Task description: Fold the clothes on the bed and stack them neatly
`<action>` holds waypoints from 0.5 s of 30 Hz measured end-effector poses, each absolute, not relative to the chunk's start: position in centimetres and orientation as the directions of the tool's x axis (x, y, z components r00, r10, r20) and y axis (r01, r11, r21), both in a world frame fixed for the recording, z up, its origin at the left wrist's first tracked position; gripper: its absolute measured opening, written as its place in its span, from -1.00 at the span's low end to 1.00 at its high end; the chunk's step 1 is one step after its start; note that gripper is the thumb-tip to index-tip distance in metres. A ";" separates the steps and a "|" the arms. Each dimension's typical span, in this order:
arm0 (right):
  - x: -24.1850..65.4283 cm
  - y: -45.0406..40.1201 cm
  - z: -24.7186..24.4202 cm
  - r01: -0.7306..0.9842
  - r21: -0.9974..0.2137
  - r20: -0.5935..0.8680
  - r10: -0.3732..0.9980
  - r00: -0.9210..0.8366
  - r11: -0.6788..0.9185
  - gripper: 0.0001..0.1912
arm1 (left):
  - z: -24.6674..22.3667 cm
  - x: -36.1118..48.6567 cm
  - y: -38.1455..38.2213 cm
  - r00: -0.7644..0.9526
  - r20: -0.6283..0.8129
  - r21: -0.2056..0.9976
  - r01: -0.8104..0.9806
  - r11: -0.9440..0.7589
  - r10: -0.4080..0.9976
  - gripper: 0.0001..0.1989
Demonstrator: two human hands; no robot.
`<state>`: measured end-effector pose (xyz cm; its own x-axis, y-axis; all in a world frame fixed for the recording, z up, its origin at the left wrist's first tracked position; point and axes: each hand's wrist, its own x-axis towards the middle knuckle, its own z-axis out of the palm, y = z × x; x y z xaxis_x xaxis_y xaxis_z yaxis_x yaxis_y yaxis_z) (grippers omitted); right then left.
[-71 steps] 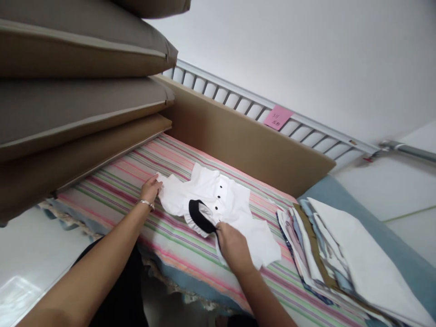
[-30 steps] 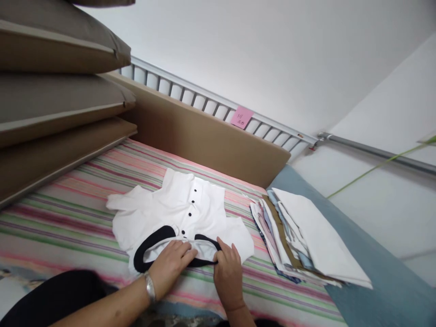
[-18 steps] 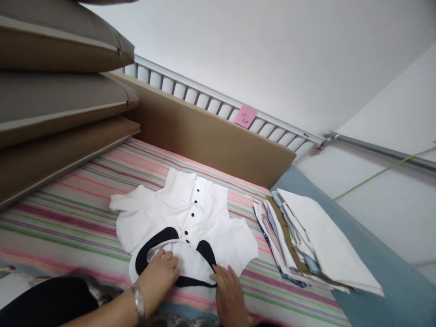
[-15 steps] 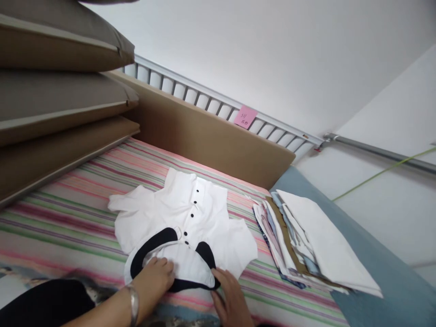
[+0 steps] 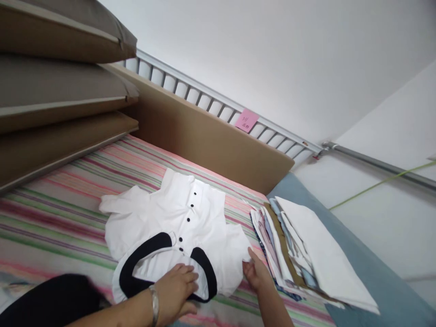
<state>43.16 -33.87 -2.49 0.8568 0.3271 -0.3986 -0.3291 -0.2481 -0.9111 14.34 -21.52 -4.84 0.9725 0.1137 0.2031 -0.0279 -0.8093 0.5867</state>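
A white short-sleeved shirt [image 5: 204,218] with dark buttons and a black-trimmed collar lies spread out, its collar toward me. My left hand [image 5: 177,288], with a silver bangle at the wrist, rests over the collar opening. Its fingers are stretched out and grip nothing that shows. At the shirt's right sleeve edge, my right hand [image 5: 255,270] pinches the white cloth between thumb and fingers. The collar's near edge is partly hidden behind my left hand and forearm.
Under the shirt is a striped cloth [image 5: 68,218]. To the right lies a pile of folded clothes [image 5: 316,240] on a blue surface [image 5: 384,268]. Stacked brown cushions [image 5: 64,86] rise at the left. A brown board [image 5: 204,141] and white railing [image 5: 184,88] with a pink note [image 5: 247,120] stand behind.
My right hand has moved from the collar's edge out to the right sleeve and taken hold of it. My left hand has shifted right across the collar opening. The collar lies more open.
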 end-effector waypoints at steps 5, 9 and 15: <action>43.6 -34.7 -1.3 0.021 -0.932 -0.053 0.195 0.979 -0.361 -0.33 | -5.4 14.7 -21.3 0.967 0.223 0.567 -0.024 -0.823 0.126 -0.43; 45.3 -35.7 0.9 0.240 -0.694 0.155 0.184 0.971 -0.679 -0.32 | -6.2 15.2 -21.1 0.963 0.236 0.560 -0.026 -0.828 0.130 -0.42; 47.5 -27.1 1.5 0.490 -0.601 0.183 0.488 0.853 -0.631 -0.45 | -7.1 15.8 -20.3 0.958 0.283 0.517 -0.113 -0.849 0.045 -0.53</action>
